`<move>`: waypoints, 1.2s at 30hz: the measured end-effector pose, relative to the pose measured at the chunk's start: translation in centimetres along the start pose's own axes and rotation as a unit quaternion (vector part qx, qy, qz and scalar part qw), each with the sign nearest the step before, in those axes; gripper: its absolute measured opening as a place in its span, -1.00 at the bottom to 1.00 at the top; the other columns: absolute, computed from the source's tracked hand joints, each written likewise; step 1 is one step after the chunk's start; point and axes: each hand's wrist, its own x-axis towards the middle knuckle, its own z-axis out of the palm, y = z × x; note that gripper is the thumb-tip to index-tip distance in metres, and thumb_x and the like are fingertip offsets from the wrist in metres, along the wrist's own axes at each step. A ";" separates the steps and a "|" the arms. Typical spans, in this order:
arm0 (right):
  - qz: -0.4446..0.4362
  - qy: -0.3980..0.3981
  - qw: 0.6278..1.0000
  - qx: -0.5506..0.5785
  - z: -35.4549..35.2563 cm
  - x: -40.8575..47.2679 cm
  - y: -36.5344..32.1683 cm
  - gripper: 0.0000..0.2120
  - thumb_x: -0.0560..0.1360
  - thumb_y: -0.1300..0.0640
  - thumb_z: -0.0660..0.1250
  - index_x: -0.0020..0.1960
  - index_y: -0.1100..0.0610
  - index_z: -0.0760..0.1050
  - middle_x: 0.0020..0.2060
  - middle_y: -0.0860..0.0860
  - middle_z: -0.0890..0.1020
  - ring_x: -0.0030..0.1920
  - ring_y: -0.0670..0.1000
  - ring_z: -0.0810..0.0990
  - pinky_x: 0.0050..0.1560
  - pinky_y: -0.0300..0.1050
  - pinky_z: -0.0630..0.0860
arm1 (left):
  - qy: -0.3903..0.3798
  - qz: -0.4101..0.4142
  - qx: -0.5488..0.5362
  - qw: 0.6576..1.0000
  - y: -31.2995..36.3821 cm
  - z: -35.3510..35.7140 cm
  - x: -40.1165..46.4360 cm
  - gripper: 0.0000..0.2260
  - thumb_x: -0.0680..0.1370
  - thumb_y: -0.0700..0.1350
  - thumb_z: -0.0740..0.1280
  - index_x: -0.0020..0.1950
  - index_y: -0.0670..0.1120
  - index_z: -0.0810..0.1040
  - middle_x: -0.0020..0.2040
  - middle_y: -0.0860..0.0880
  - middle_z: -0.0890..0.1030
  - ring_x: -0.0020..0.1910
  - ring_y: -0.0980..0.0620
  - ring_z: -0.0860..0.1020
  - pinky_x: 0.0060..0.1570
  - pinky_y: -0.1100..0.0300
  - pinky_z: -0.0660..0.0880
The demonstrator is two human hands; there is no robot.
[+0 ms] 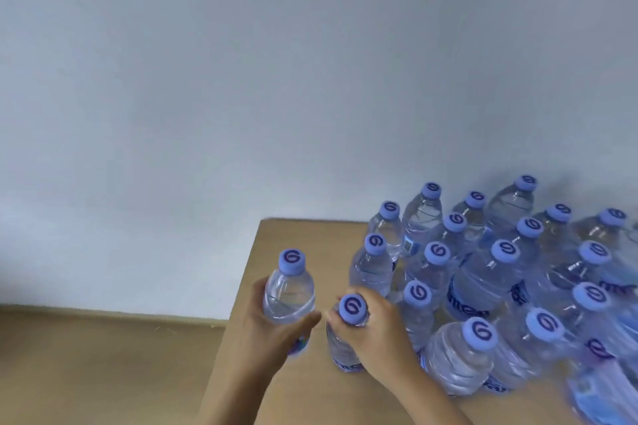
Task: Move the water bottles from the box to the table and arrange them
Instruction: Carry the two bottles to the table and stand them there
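Two hands each hold a water bottle beside a big group of bottles on the bench.

The pale wall (241, 79) fills the top. The brown bench (303, 241) sits at 5 o'clock with the group of bottles (500, 272). The left hand (272, 328) wraps a raised bottle (289, 290). The right hand (376, 331) grips a standing bottle (341, 345) under its cap. Bottles at 4 o'clock are blurry and cut off.
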 end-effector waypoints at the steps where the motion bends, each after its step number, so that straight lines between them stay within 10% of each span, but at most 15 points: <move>1: 0.014 0.019 1.000 -0.004 0.3 0.1 0.0 -0.78 0.34 0.18 0.50 -0.21 0.29 0.51 -0.31 0.12 0.60 -0.24 0.05 0.54 -0.19 -0.12 0.47 | -0.024 0.008 0.001 1.000 0.1 0.0 1.4 -0.46 0.10 0.06 0.55 -0.02 0.30 0.42 -0.16 0.17 0.63 -0.29 0.14 0.63 -0.29 0.18 0.59; 12: 0.126 0.164 0.978 -0.011 2.1 -0.9 -1.5 -0.79 0.33 0.17 0.53 -0.12 0.02 0.54 -0.30 -0.07 0.60 -0.22 -0.13 0.57 -0.15 -0.30 0.49 | -0.222 0.011 -0.031 0.975 1.1 4.3 10.0 -0.54 0.27 -0.49 0.46 0.09 -0.45 0.36 -0.25 -0.29 0.48 -0.46 0.08 0.43 -0.48 0.26 0.41; 19: 0.124 0.199 0.971 -0.034 1.9 -1.7 -3.2 -0.68 0.36 -0.12 0.44 0.05 -0.15 0.43 -0.02 -0.18 0.56 0.06 -0.23 0.50 0.04 -0.43 0.37 | -0.208 0.049 -0.022 0.977 0.2 5.3 9.6 -0.36 0.18 -0.31 0.63 0.16 -0.28 0.41 0.08 -0.24 0.55 0.02 -0.20 0.56 0.04 -0.12 0.53; 27: 0.091 0.290 0.950 -0.065 -1.1 -4.8 -3.3 -0.88 0.49 0.02 0.28 0.00 -0.16 0.44 -0.08 -0.19 0.59 0.01 -0.23 0.55 0.05 -0.31 0.48 | -0.158 0.120 -0.053 0.979 4.2 4.7 7.9 -0.37 0.25 0.03 0.48 0.26 -0.07 0.39 0.22 -0.01 0.51 0.17 0.03 0.51 0.15 0.15 0.43; 36: 0.139 0.374 0.914 -0.074 -9.3 -16.4 -2.6 -0.91 0.48 0.02 0.28 -0.04 -0.07 0.52 -0.13 -0.21 0.60 -0.05 -0.23 0.56 -0.07 -0.41 0.44 | -0.129 0.323 -0.079 0.934 11.5 8.0 -3.8 -0.70 0.45 -0.09 0.34 0.12 0.20 0.44 0.09 0.23 0.50 0.17 0.25 0.47 0.21 0.37 0.33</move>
